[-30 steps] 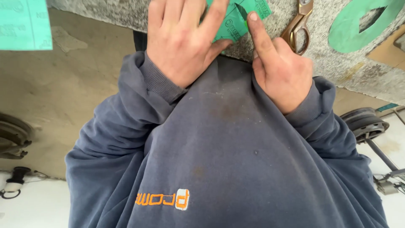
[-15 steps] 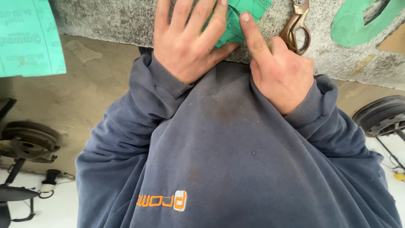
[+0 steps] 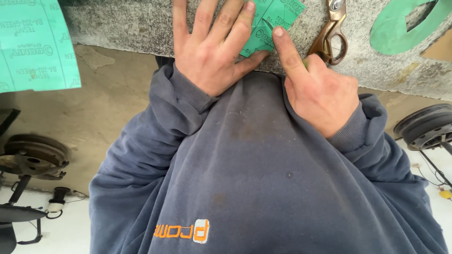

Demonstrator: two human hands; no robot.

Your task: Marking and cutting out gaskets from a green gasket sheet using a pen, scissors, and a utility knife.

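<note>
pressing green sheet piece (image 3: 275,21), corner toward body

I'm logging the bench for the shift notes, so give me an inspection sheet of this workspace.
Surface: speckled grey stone slab, edge worn.
Job's things: small green sheet piece lying flat on the slab.
Clutter: bronze-coloured scissors; green cut ring; large green sheet overhanging the slab.
Grip: left hand flat, fingers on the piece; right hand pressing it with the index fingertip.
Cables: thin wires on the floor.
Surroundings: dark metal wheel parts on the floor.
</note>
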